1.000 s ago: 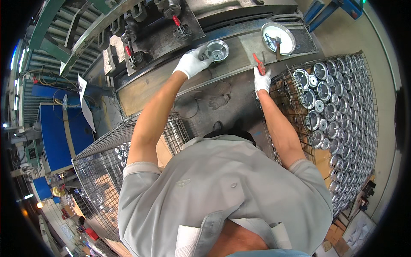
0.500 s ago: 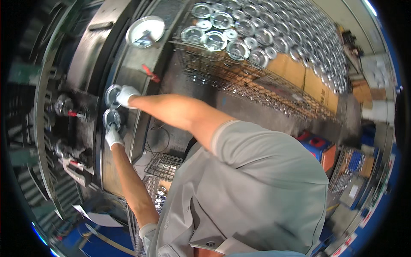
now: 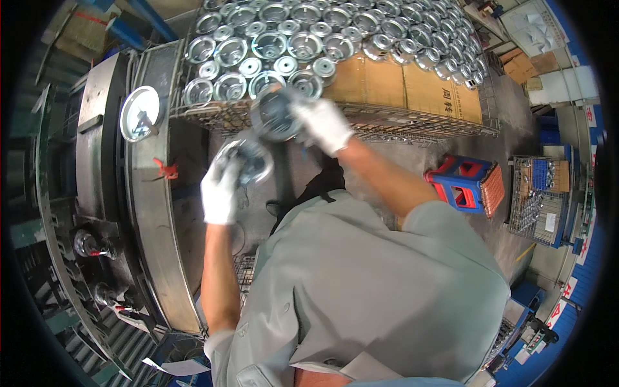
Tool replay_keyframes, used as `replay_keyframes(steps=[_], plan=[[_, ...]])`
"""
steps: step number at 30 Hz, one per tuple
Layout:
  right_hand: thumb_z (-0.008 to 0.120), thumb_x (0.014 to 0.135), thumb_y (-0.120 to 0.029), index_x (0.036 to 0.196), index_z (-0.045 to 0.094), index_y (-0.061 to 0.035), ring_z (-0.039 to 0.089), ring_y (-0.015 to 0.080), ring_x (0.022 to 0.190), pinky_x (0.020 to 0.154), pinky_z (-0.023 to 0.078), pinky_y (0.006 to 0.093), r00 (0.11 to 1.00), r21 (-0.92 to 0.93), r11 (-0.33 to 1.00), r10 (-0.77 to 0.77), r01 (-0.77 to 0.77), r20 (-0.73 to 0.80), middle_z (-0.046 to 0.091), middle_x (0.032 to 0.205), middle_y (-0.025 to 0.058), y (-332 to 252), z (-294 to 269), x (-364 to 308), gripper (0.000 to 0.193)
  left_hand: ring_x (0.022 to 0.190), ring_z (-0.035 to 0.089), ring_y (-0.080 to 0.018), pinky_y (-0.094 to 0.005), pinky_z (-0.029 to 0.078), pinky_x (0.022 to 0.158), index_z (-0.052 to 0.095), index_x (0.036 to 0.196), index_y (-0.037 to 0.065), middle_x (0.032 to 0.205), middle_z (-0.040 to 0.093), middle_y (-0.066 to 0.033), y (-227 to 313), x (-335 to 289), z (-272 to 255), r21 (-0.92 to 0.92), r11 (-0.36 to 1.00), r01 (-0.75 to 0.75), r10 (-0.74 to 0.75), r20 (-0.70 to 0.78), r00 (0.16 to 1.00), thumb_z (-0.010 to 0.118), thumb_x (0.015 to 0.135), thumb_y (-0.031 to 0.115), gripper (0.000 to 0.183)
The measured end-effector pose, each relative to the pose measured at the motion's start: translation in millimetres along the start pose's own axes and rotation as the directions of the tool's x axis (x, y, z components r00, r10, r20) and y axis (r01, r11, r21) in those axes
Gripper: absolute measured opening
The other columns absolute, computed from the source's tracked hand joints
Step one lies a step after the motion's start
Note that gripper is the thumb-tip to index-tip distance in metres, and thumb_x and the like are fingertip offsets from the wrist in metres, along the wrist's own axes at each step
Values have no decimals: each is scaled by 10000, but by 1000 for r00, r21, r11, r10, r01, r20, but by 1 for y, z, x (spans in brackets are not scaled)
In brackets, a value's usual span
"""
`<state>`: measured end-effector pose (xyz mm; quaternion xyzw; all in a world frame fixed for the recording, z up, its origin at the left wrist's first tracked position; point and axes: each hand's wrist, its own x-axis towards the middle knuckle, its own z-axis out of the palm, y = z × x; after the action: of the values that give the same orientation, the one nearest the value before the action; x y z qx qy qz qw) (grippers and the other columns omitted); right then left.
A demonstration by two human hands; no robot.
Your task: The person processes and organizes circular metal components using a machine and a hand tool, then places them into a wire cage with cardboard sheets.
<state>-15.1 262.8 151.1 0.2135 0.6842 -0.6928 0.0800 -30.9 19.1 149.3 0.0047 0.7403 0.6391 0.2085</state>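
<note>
My left hand (image 3: 220, 188), in a white glove, is closed on a round shiny metal cup (image 3: 256, 162) and holds it in the air beside the bench. Farther off and to the right, my white-gloved right hand (image 3: 324, 124) grips a second round metal cup (image 3: 272, 117), blurred by motion. That second cup is near the front edge of a large wire crate (image 3: 213, 115). Rows of similar shiny metal cups (image 3: 304, 45) fill the top of the crate.
A metal bench (image 3: 151, 219) runs along the left, bearing a round pan-like dish (image 3: 140, 115) and a red-handled tool (image 3: 166, 169). Cardboard (image 3: 367, 82) lies in the crate. To the right stand a blue and red stool (image 3: 461, 184) and a wire cart (image 3: 535, 200).
Both hands have left the bench and moved right, each carrying a metal cup. My right hand has reached the crate's front edge. The view has turned toward the crate.
</note>
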Motion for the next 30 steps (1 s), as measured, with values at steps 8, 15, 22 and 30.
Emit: replay_keyframes(steps=[8, 15, 22, 30], plan=[[492, 936, -297, 1068, 559, 10, 590, 158, 557, 442, 463, 280, 822, 171, 979, 189, -113, -537, 603, 749, 76, 43, -242, 42, 341, 818, 585, -182, -302, 459, 748, 615, 1090, -36, 954, 660, -127, -17, 163, 260, -81, 973, 217, -188, 271, 944, 547, 852, 206, 346], [471, 951, -275, 1037, 537, -49, 586, 187, 526, 407, 447, 306, 821, 394, 898, 368, -193, -436, 615, 794, 92, 97, -304, 86, 251, 794, 592, -246, -343, 450, 764, 586, 1114, -45, 959, 653, -171, -46, 217, 340, 147, 926, 347, -349, -10, 937, 488, 877, 231, 376], [486, 951, -332, 1095, 501, -41, 624, 206, 605, 485, 527, 324, 852, 447, 876, 368, -183, -372, 640, 901, 120, 106, -311, 98, 325, 850, 620, -240, -412, 598, 689, 501, 1165, 11, 997, 585, -126, -44, 217, 364, -375, 833, 408, -435, 14, 900, 494, 915, 125, 274], [430, 980, -261, 1129, 494, -50, 619, 209, 604, 501, 525, 343, 851, 527, 824, 418, -208, -318, 620, 860, 107, 92, -308, 95, 266, 919, 617, -246, -412, 596, 733, 415, 1247, 12, 1090, 558, -158, -30, 213, 374, -500, 816, 289, -320, 27, 947, 469, 937, 133, 337]])
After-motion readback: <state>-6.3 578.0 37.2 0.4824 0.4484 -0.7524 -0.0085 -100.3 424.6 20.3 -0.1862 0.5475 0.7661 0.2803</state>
